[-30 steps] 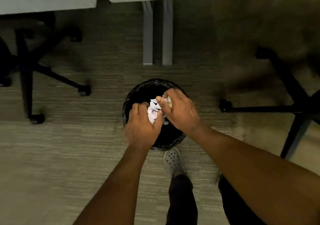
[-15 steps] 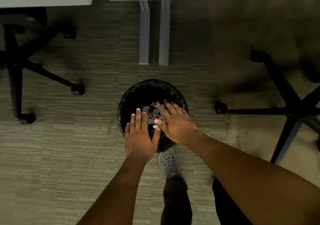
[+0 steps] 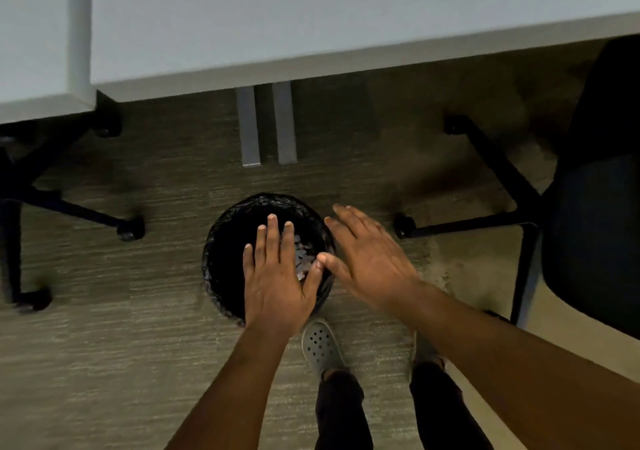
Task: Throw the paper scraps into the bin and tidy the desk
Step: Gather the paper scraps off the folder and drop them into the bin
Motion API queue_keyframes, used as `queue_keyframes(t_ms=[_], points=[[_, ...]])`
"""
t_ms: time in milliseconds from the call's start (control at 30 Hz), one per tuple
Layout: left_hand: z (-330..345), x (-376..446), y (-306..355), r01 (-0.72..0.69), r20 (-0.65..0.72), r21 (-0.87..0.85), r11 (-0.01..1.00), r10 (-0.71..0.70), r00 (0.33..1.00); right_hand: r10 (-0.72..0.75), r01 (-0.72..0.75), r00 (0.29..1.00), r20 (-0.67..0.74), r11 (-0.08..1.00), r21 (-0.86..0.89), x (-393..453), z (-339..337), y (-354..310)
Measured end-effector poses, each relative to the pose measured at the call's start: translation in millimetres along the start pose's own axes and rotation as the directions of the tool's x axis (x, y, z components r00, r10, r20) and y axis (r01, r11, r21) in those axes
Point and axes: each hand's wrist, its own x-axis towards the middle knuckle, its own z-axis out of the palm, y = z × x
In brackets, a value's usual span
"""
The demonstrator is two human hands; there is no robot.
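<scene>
A round black bin (image 3: 228,242) with a black liner stands on the carpet below me. Paper scraps (image 3: 304,259) lie inside it, partly hidden between my hands. My left hand (image 3: 277,276) is flat and open over the bin's near side, palm down, holding nothing. My right hand (image 3: 367,259) is also open and empty, just right of the bin's rim, its thumb touching my left thumb. The white desk (image 3: 311,27) fills the top of the view.
Grey desk legs (image 3: 266,124) stand behind the bin. A black office chair (image 3: 595,207) sits at the right, its wheeled base reaching toward the bin. Another chair base (image 3: 69,207) is at the left. My grey shoe (image 3: 320,345) is just in front of the bin.
Both hands held the white scraps over the bin, then spread flat and let them fall in. My right hand has since shifted right, off the bin. The view tilted up toward the desk.
</scene>
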Motion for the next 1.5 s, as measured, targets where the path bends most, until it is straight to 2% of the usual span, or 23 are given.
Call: queue_keyframes(t_ms=[167, 300, 500, 633, 733, 833, 900, 1000, 1100, 1167, 1233, 1333, 1433, 1500], points=[[-30, 20, 80, -0.179, -0.063, -0.062, 0.982, 0.175, 0.983, 0.078, -0.075, 0.974, -0.214, 0.997, 0.023, -32, -77, 35], [-48, 37, 149, -0.364, -0.127, -0.086, 0.927, 0.352, 0.927, 0.106, -0.100, 0.914, -0.393, 0.994, 0.037, -63, -134, 73], [-48, 57, 251, -0.532, -0.192, -0.114, 0.839, 0.506, 0.841, 0.137, -0.146, 0.808, -0.573, 0.989, 0.030, -119, -194, 144], [-39, 67, 313, -0.624, -0.190, -0.093, 0.776, 0.601, 0.776, 0.228, -0.245, 0.697, -0.680, 0.967, 0.073, -166, -215, 200], [-30, 71, 355, -0.644, -0.147, -0.077, 0.761, 0.630, 0.762, 0.351, -0.380, 0.591, -0.727, 0.915, 0.134, -204, -222, 246], [-19, 76, 393, -0.678, -0.110, -0.070, 0.732, 0.670, 0.734, 0.473, -0.504, 0.485, -0.736, 0.839, 0.206, -238, -224, 295], [-10, 80, 417, -0.712, -0.075, -0.054, 0.700, 0.708, 0.702, 0.553, -0.569, 0.391, -0.736, 0.773, 0.279, -257, -223, 329], [6, 90, 457, -0.738, 0.001, -0.025, 0.675, 0.738, 0.675, 0.675, -0.657, 0.281, -0.682, 0.654, 0.376, -276, -222, 375], [23, 104, 502, -0.767, 0.065, 0.008, 0.641, 0.765, 0.640, 0.766, -0.693, 0.277, -0.580, 0.577, 0.432, -282, -219, 407], [32, 117, 534, -0.802, 0.084, 0.051, 0.595, 0.798, 0.597, 0.783, -0.688, 0.309, -0.539, 0.576, 0.442, -280, -218, 420], [36, 133, 565, -0.809, 0.100, 0.065, 0.584, 0.803, 0.588, 0.774, -0.665, 0.363, -0.519, 0.605, 0.438, -276, -218, 427], [40, 160, 601, -0.810, 0.141, -0.006, 0.587, 0.802, 0.580, 0.742, -0.619, 0.438, -0.507, 0.658, 0.429, -271, -218, 430], [43, 180, 626, -0.825, 0.247, -0.046, 0.563, 0.807, 0.537, 0.684, -0.600, 0.510, -0.522, 0.717, 0.354, -269, -216, 429], [46, 185, 637, -0.855, 0.294, -0.041, 0.516, 0.824, 0.484, 0.629, -0.588, 0.554, -0.545, 0.759, 0.278, -269, -213, 428]])
